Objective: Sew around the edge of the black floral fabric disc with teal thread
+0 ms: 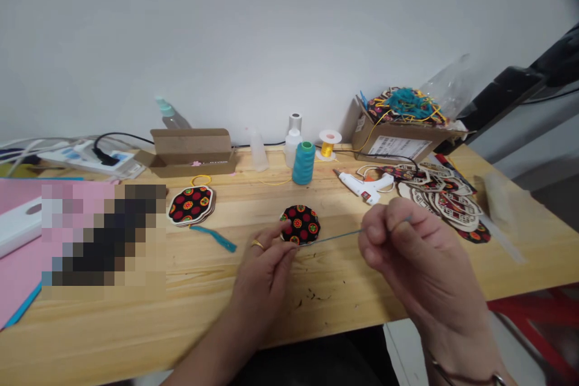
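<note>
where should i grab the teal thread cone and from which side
Probably around the wound middle of the teal thread cone, coming from the front edge of the table. It stands upright, its rounded body faces that way unobstructed, and a white bottle stands close behind it.

No legible text, carton label (400,148) blurred

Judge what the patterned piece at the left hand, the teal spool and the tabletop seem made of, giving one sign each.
Patterned piece: probably fabric, matte, its flower print showing no shine.
Teal spool: apparently wound thread, slightly glossy, its surface ridged in bands.
Tabletop: wood or wood-look laminate, pale and smooth, showing long grain lines.
</note>
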A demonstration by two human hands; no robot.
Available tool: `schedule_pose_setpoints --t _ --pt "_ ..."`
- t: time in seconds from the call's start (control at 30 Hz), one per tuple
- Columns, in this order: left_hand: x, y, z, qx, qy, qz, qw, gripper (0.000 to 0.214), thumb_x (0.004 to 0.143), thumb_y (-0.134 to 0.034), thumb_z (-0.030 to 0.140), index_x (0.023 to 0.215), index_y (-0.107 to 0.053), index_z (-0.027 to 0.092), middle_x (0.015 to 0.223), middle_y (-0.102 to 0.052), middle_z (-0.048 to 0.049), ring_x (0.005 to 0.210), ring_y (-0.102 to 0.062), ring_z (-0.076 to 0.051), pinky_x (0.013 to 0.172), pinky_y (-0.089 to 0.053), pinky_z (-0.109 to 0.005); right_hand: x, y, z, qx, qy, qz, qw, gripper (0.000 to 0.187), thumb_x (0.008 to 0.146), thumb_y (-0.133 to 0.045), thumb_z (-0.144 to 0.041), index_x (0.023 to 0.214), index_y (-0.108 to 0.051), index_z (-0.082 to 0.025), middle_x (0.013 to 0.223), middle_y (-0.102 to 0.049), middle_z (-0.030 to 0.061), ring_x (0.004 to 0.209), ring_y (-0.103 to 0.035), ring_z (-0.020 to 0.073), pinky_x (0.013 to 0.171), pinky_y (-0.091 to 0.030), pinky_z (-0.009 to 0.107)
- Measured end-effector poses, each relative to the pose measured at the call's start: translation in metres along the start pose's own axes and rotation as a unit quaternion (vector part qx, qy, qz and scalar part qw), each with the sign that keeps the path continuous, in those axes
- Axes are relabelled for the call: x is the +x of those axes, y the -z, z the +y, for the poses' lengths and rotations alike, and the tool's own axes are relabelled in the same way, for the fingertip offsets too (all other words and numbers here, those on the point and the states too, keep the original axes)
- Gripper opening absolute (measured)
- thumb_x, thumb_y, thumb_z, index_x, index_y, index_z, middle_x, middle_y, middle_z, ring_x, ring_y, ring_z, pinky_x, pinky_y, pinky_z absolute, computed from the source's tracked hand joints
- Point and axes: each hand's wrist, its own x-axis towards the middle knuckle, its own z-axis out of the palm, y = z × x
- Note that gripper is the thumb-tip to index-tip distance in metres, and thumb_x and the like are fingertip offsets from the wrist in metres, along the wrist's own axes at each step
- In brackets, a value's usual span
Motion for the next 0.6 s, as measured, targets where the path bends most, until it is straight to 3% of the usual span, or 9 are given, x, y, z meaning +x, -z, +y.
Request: schedule_pose_setpoints --t 0.1,0.17,0.2,0.27,0.3,0.37,0.47,0.53,0.6 --pt "0.002 0.009 0.002 0.069 0.027 0.122 0.990 0.035 0.081 -0.052 0.018 0.116 -0.055 0.015 0.139 -0.034 -0.0168 0.111 -0.044 -0.027 0.092 -0.036 -0.045 0.000 0.000 -0.005 -0.041 0.057 0.014 0.997 0.012 0.081 -0.058 -0.020 0.071 -0.054 -0.017 0.072 -0.058 -0.0007 0.060 -0.058 0.0087 0.051 -0.042 0.019" --pt "0.002 0.018 0.010 0.063 0.058 0.182 0.980 0.040 0.078 -0.057 0.023 0.117 -0.054 0.016 0.133 -0.041 -0.0158 0.105 -0.047 -0.026 0.087 -0.038 -0.040 -0.001 -0.001 -0.002 -0.083 0.081 0.019 0.993 0.010 0.082 -0.056 -0.017 0.073 -0.054 -0.017 0.074 -0.059 0.0000 0.061 -0.058 0.0096 0.052 -0.044 0.021" --pt "0.001 0.024 0.015 0.027 0.071 0.163 0.984 0.031 0.078 -0.057 0.025 0.108 -0.060 0.017 0.115 -0.055 -0.0125 0.094 -0.053 -0.024 0.080 -0.042 -0.036 -0.003 -0.002 0.000 -0.108 0.086 0.017 0.990 0.009 0.083 -0.055 -0.015 0.074 -0.054 -0.018 0.075 -0.060 0.0002 0.062 -0.059 0.0101 0.053 -0.044 0.022" --pt "-0.001 0.032 0.026 -0.105 0.161 0.001 0.981 0.021 0.082 -0.052 0.032 0.075 -0.067 0.019 0.073 -0.064 -0.0051 0.065 -0.056 -0.017 0.060 -0.042 -0.027 -0.006 -0.004 0.006 -0.163 0.086 0.012 0.983 0.010 0.083 -0.054 -0.012 0.075 -0.053 -0.018 0.076 -0.061 0.0002 0.063 -0.059 0.0105 0.056 -0.046 0.023" --pt "-0.002 0.034 0.030 -0.188 0.221 -0.096 0.952 0.032 0.083 -0.049 0.037 0.064 -0.066 0.018 0.059 -0.061 -0.0038 0.055 -0.053 -0.015 0.052 -0.039 -0.025 -0.009 -0.005 0.010 -0.193 0.081 0.004 0.978 0.010 0.083 -0.054 -0.012 0.075 -0.053 -0.019 0.077 -0.061 0.0000 0.064 -0.059 0.0104 0.057 -0.046 0.024" --pt "-0.005 0.034 0.036 -0.361 0.327 -0.226 0.843 0.040 0.083 -0.045 0.044 0.065 -0.067 0.016 0.055 -0.062 -0.0043 0.047 -0.052 -0.013 0.044 -0.035 -0.023 -0.015 -0.009 0.015 -0.260 0.070 -0.026 0.963 0.011 0.082 -0.054 -0.010 0.076 -0.053 -0.019 0.078 -0.061 -0.0005 0.066 -0.059 0.0097 0.059 -0.047 0.023" --pt "-0.009 0.026 0.036 -0.544 0.386 -0.276 0.692 0.037 0.083 -0.047 0.043 0.070 -0.068 0.014 0.061 -0.065 -0.0057 0.055 -0.059 -0.015 0.050 -0.040 -0.023 -0.023 -0.013 0.021 -0.362 0.067 -0.129 0.921 0.010 0.081 -0.054 -0.009 0.077 -0.055 -0.018 0.079 -0.062 0.0003 0.070 -0.059 0.0089 0.064 -0.047 0.021" --pt "-0.011 0.019 0.033 -0.597 0.386 -0.259 0.654 0.033 0.082 -0.053 0.036 0.061 -0.066 0.013 0.056 -0.061 -0.0022 0.054 -0.055 -0.011 0.054 -0.040 -0.021 -0.029 -0.013 0.025 -0.413 0.072 -0.205 0.884 0.010 0.080 -0.052 -0.008 0.076 -0.056 -0.017 0.077 -0.063 0.0015 0.072 -0.059 0.0090 0.066 -0.047 0.019" --pt "-0.010 0.014 0.030 -0.599 0.393 -0.242 0.655 0.027 0.079 -0.058 0.030 0.060 -0.066 0.012 0.053 -0.058 0.0000 0.050 -0.051 -0.008 0.052 -0.038 -0.019 -0.034 -0.012 0.031 -0.451 0.072 -0.253 0.853 0.011 0.082 -0.051 -0.011 0.074 -0.057 -0.015 0.074 -0.063 0.0021 0.072 -0.059 0.0091 0.067 -0.046 0.018"
